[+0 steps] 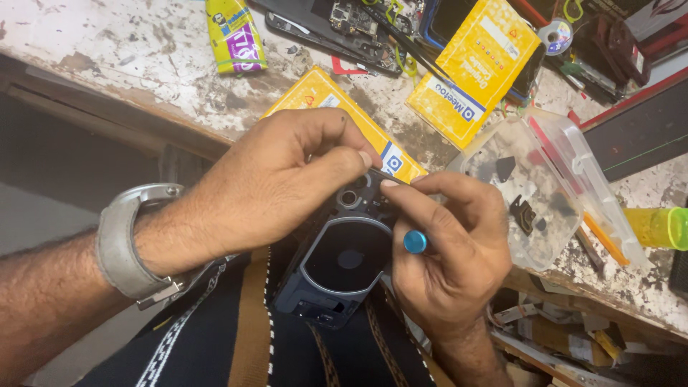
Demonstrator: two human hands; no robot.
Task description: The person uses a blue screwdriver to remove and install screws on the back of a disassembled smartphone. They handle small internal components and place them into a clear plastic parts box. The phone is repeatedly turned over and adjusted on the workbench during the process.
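Head view: both hands met over an opened phone (340, 269) held above the lap, just off the bench (143, 57) edge. The left hand (276, 190) was curled, thumb and forefinger pinched together at the phone's upper end beside the round camera opening; whether a small part sat between the fingertips could not be told. A grey watch (129, 244) circled that wrist. The right hand (448, 258) was closed around a screwdriver (414, 241) — only its blue cap showed, facing the camera, between thumb and curled fingers — while the forefinger reached to the phone's top edge, touching it near the left fingertips.

The phone lay with its inner side up, a dark round coil in the middle. Its long axis ran from lower left to upper right, the camera end pointing away from the body toward the bench.

Just right of the hands stood a clear plastic box (566, 215), lid swung open, holding several small dark parts and an orange stick. On the bench behind lay two yellow packets (476, 68), one partly under the left hand, a yellow-and-purple tube (233, 36), another dismantled phone (344, 29) and, at far right, a yellow-green cup (663, 228) on its side.
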